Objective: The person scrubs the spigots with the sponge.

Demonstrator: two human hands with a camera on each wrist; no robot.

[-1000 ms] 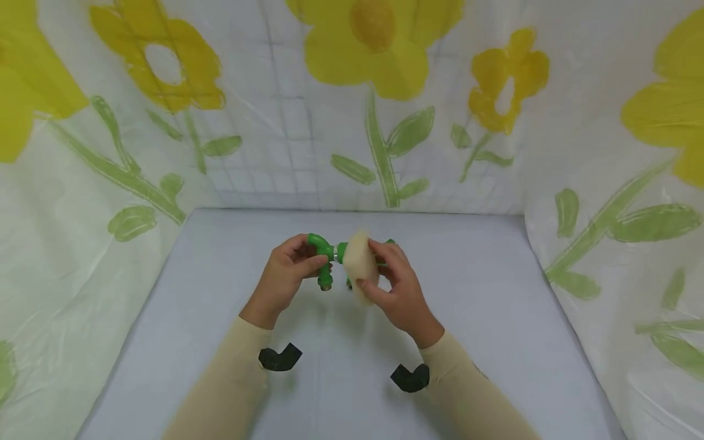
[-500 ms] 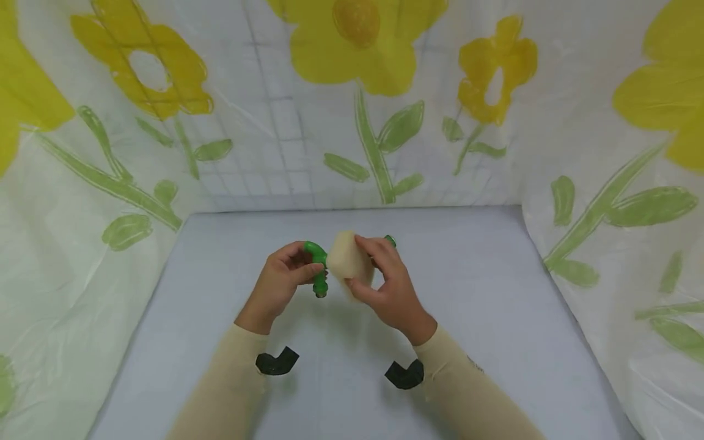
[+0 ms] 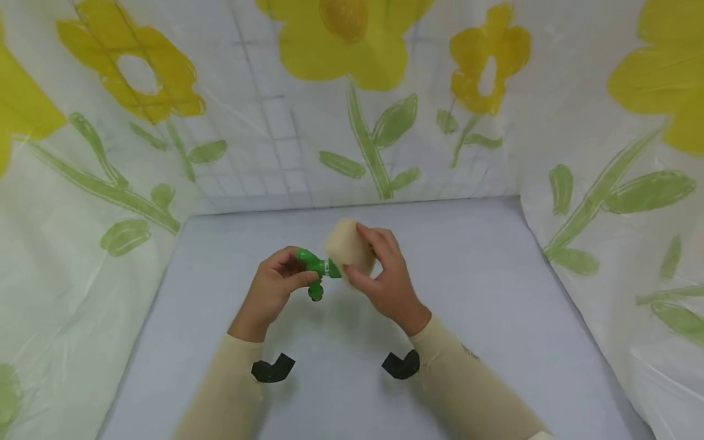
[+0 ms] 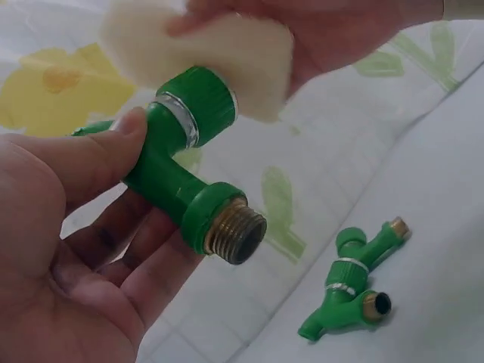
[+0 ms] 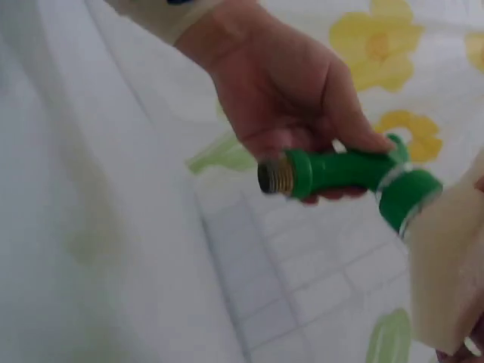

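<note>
The fingers of the left hand (image 3: 271, 285) clamp round a green tap (image 4: 162, 178), its brass threaded outlet (image 4: 240, 234) clear of them, while the right hand (image 3: 393, 288) pinches a cream sponge (image 3: 348, 244) between fingers and thumb, right at the tap's ribbed collar (image 4: 203, 106). Both are held above the worktop (image 3: 330, 379), roughly midway between its side edges, and a second green tap (image 4: 345, 276) lies near its far edge, where a flowered curtain (image 3: 440, 168) hangs.

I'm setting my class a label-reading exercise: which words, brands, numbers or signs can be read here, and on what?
There is no readable text.
Cream fabric right sleeve: small dark mark, too small to tell whether it is lettering.
Held green tap with brass-coloured threaded end: none visible.
Cream spongy block: none visible.
Second green tap: none visible.
</note>
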